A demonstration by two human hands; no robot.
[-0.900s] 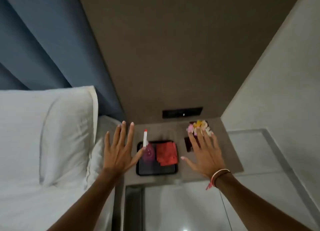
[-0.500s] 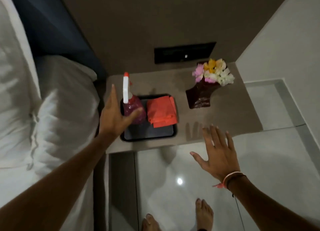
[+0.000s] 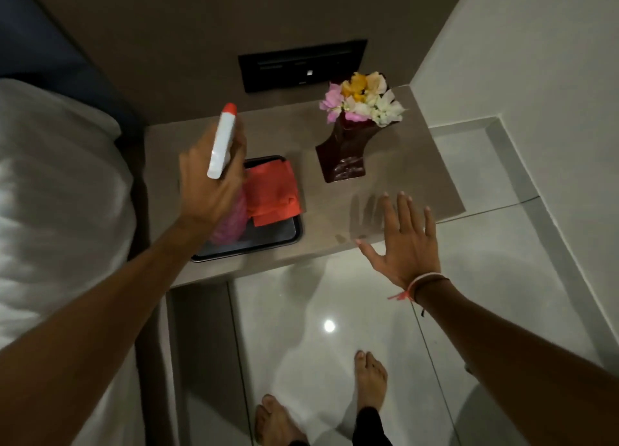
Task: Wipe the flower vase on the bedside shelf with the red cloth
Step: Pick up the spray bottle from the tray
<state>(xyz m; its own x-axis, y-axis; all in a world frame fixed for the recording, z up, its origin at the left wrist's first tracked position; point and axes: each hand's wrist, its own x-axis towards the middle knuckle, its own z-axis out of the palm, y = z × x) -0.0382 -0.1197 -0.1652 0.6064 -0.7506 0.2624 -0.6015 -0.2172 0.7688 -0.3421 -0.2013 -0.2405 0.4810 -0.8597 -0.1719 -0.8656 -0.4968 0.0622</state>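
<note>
My left hand (image 3: 209, 191) clenches the pink translucent spray bottle (image 3: 227, 218); my right hand (image 3: 407, 244) hovers splayed, released. The glossy dark-brown flared vase (image 3: 345, 154) stands on the matte shelf (image 3: 402, 177), beside the folded red cloth (image 3: 273, 194) in the black tray (image 3: 268, 241).

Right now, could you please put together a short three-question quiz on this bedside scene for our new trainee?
1. True or false: the folded red cloth lies in the black rectangular tray.
2. What does the left hand grip?
A. the dark brown flower vase
B. the pink spray bottle with the white, red-tipped head
C. the red cloth
3. Fill in: the right hand is spread open over the front edge of the grey bedside ____, holding nothing.

Key
1. True.
2. B.
3. shelf.
</note>
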